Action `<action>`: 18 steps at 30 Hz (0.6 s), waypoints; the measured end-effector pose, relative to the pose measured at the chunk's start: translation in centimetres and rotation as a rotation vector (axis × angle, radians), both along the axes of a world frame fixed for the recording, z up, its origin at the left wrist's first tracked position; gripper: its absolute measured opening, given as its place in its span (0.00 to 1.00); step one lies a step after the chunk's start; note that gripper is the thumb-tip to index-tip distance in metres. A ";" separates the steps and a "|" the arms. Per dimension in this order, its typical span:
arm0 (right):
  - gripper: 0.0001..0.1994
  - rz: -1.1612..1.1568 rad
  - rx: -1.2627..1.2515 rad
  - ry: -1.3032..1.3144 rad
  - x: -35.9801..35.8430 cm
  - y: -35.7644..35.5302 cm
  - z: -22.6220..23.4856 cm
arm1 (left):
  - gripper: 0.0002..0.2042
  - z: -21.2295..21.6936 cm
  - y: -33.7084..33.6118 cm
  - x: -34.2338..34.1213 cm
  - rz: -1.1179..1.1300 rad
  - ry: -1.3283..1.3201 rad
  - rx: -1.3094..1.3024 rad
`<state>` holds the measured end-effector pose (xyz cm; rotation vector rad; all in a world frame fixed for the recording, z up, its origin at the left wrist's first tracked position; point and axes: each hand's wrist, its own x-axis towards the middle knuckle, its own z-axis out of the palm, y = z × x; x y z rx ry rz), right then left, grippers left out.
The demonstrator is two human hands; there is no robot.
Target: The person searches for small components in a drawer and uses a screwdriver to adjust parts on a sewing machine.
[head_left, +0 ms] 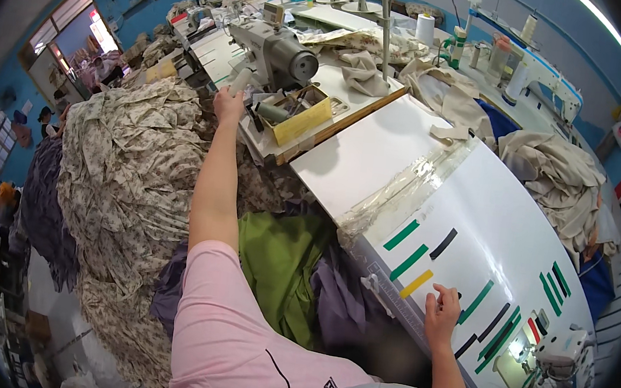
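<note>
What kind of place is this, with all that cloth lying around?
Most likely a garment sewing workshop: industrial sewing machines stand on white worktables, heaps of floral fabric lie beside them, and thread cones stand at the back.

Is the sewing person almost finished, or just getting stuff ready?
Looks like early going. Done: little shows, only heaps of flowered cloth and beige cloth beside the tables. In hand: the left hand reaches up by a small pale spool near the grey sewing machine; the right hand rests on the white table among its coloured tape strips. Left: no cloth lies under a needle.
</note>
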<state>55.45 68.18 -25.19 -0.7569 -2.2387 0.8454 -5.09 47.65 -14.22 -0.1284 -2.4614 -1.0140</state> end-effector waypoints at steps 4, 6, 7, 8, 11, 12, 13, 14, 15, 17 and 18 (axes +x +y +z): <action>0.06 -0.008 -0.013 0.002 -0.1 0.1 0.0 | 0.20 -1.6 -0.3 -2.6 0.089 -0.269 0.009; 0.06 -0.001 -0.053 -0.032 0.0 0.1 0.1 | 0.20 -2.9 -0.9 -3.6 0.128 -0.484 0.120; 0.07 0.011 -0.094 -0.059 0.0 0.0 0.2 | 0.18 -4.1 -1.3 -3.8 0.136 -0.367 0.120; 0.07 0.011 -0.096 -0.065 -0.2 0.0 0.3 | 0.18 -4.8 -1.4 -4.4 0.138 -0.374 0.119; 0.07 -0.013 -0.078 -0.053 -0.4 0.0 0.3 | 0.17 -6.6 -0.6 -5.1 0.159 -0.417 0.165; 0.06 -0.016 -0.074 -0.062 -0.3 0.0 0.3 | 0.16 -7.1 -0.6 -5.4 0.165 -0.412 0.144; 0.06 -0.020 -0.069 -0.070 -0.4 0.1 0.3 | 0.16 -7.5 -0.7 -5.8 0.171 -0.406 0.124; 0.06 -0.020 -0.066 -0.073 -0.7 0.1 0.3 | 0.16 -7.8 -0.8 -6.2 0.177 -0.398 0.105; 0.06 -0.016 -0.066 -0.055 -0.8 0.0 0.3 | 0.16 -8.3 -1.4 -6.7 0.183 -0.401 0.105; 0.05 -0.004 -0.065 -0.033 -1.0 0.1 0.3 | 0.19 -8.7 -2.7 -7.8 0.124 -0.321 0.084; 0.05 -0.012 -0.063 -0.045 -0.9 0.2 0.0 | 0.19 -9.4 -1.9 -7.8 0.112 -0.333 0.089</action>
